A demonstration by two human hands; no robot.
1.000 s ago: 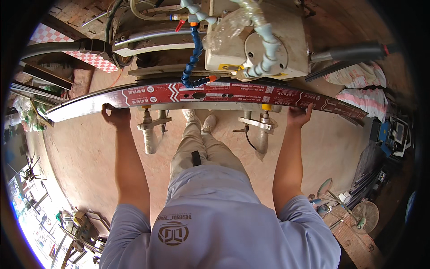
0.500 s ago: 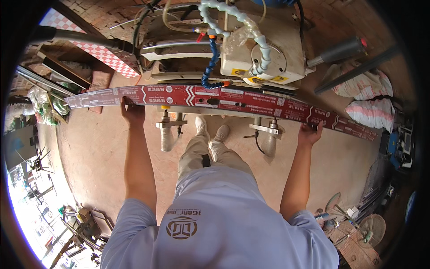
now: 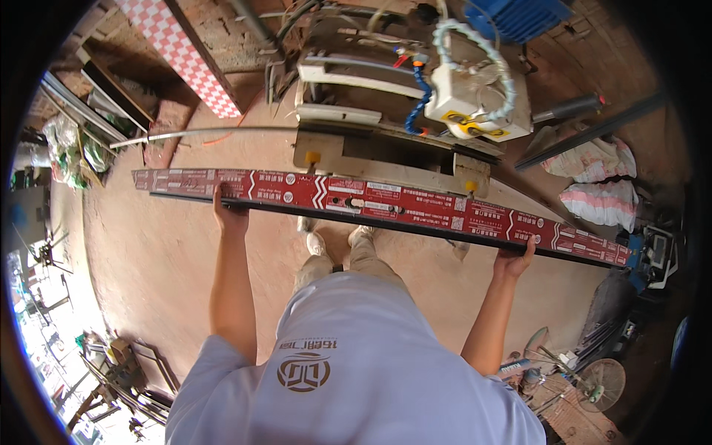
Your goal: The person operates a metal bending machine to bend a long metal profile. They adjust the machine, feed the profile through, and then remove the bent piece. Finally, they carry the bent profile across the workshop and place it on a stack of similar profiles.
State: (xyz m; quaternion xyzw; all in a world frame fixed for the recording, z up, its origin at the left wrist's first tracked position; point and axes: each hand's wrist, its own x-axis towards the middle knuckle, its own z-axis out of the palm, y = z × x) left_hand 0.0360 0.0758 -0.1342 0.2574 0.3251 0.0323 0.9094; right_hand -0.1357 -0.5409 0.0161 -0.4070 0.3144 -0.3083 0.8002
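Two hands: both gripping one long red profile bar (image 3: 386,204), held crosswise above the earthen floor (image 3: 148,267).
Head view, bar: red with printed film, running from far left down to the near right, slightly tilted, lifted clear of the floor and just in front of the machine (image 3: 400,111).
Left hand (image 3: 230,215): closed around the near edge of the bar, toward its left end, fingers hooked over the top.
Right hand (image 3: 517,256): closed under and around the bar toward its right end, thumb side up.
Arm pose: both forearms stretched forward and spread well apart, elbows nearly straight, left arm reaching farther than right.
Step in hand, as judged: carrying the bar level in front of the machine, seemingly lining it up with the cutting bed.
Next move, as judged: calls for keeping both ends level, then lowering the bar flat against the machine's fence without swinging the long ends into nearby clutter.
Surroundings: white sacks (image 3: 593,178) far right, a fan (image 3: 601,382) near right, metal frames (image 3: 133,371) near left, checkered board (image 3: 185,52) far left.
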